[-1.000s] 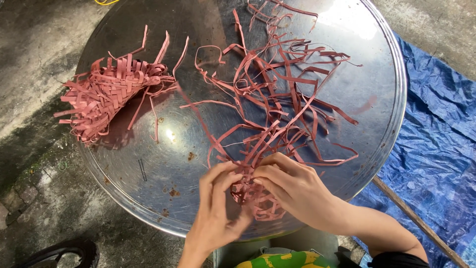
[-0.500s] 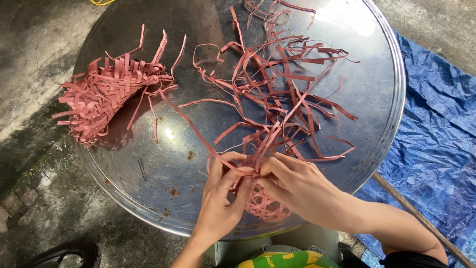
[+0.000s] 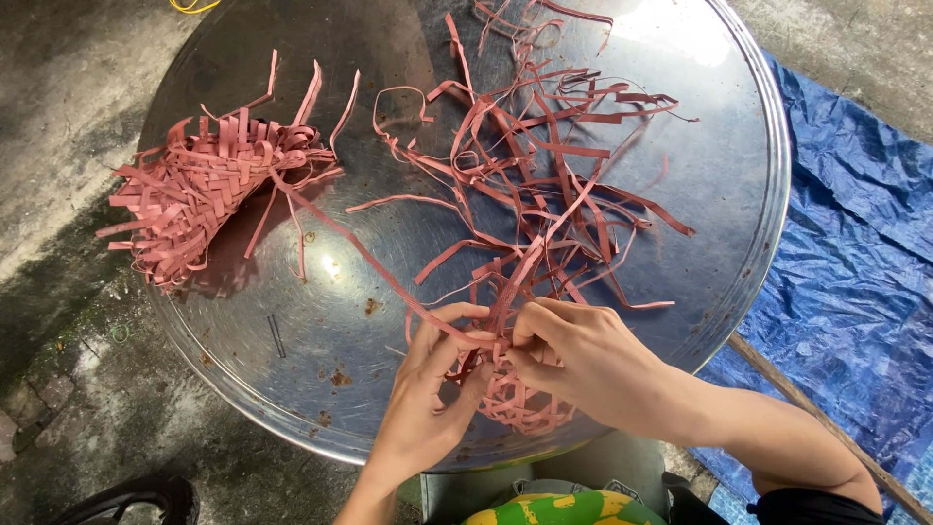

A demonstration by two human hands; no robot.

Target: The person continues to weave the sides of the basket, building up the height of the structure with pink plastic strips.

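My left hand [image 3: 428, 399] and my right hand [image 3: 583, 365] meet at the near edge of a round shiny metal tray [image 3: 719, 194]. Both pinch thin pink strips at the top of a small woven pink piece [image 3: 515, 403] that sits between the hands, partly hidden by them. A tangle of loose pink strips [image 3: 544, 185] fans away from the hands across the tray's middle and far side. One long strip [image 3: 340, 238] runs from my fingers up to the left.
A larger woven pink piece [image 3: 199, 190] with loose ends lies on the tray's left side. A blue tarp [image 3: 855, 262] covers the ground to the right, with a wooden stick [image 3: 816, 418] on it. Grey concrete floor [image 3: 58, 117] lies left. A dark curved object [image 3: 136, 496] sits bottom left.
Both hands have shifted slightly up the tray with the small woven piece, and the fingers have reworked their grip on the strips. The rest is unchanged.
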